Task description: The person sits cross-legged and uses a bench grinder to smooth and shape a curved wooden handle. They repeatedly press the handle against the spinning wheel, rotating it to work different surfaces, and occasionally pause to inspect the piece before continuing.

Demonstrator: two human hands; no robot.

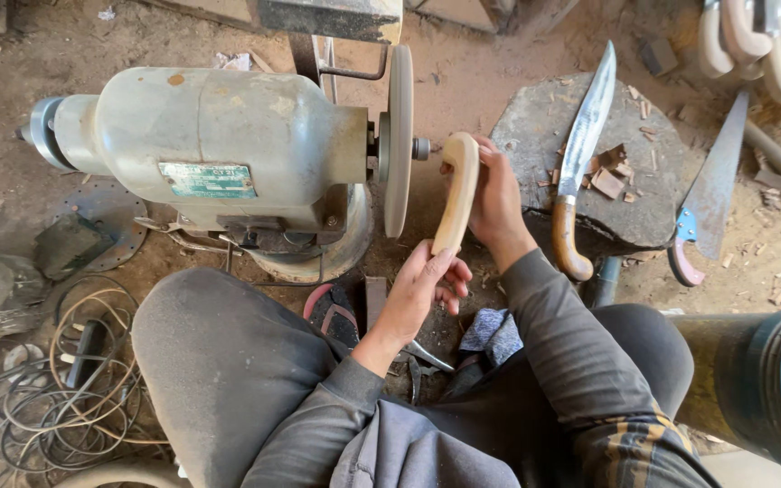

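Right now we hold a pale, curved wooden handle [456, 192] upright just beside the sanding disc [399, 140] of the bench grinder [210, 149]. Our left hand [419, 294] is closed around its lower end, and our right hand [492, 194] wraps its upper end from the far side, so the piece runs between the two hands. Whether the wood touches the disc, we cannot tell.

Judging by its smooth, rounded outline, the handle looks already shaped, though it is bare and paler than the darker handle of the finished knife [580, 154] lying on the stone block [535, 136] to our right. A hand saw [711, 190] leans beside that block, and coiled cable [65, 370] lies by our left knee.
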